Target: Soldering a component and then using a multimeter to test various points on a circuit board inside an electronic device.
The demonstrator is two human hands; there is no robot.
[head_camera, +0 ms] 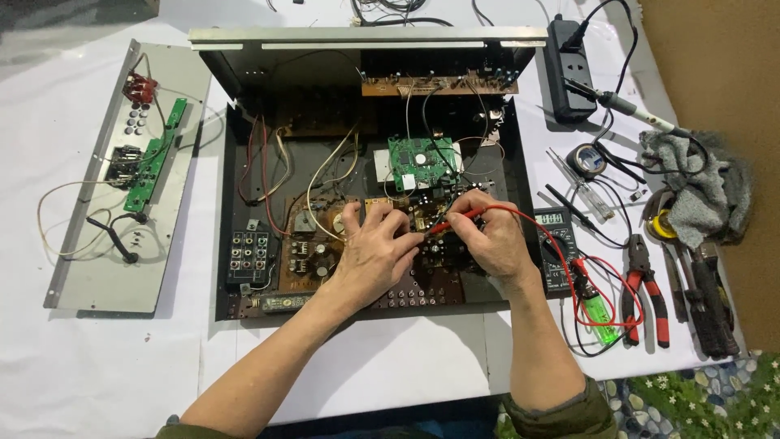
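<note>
An opened black amplifier chassis (227,244) lies on a white-covered table, showing brown circuit boards and a small green board (418,162). My right hand (491,240) holds a red multimeter probe (455,219) with its tip down on the brown board. My left hand (370,252) rests on the same board just left of the probe tip, fingers pinched; whether it grips a second probe is hidden. A red lead (561,244) runs from the probe to a multimeter (556,244) beside the chassis.
A detached grey front panel (97,268) with a green board lies at the left. To the right are a power strip (569,73), soldering iron (642,114), tape roll (587,160), red-handled pliers (646,289), a green lighter (600,315) and a grey rag (699,187).
</note>
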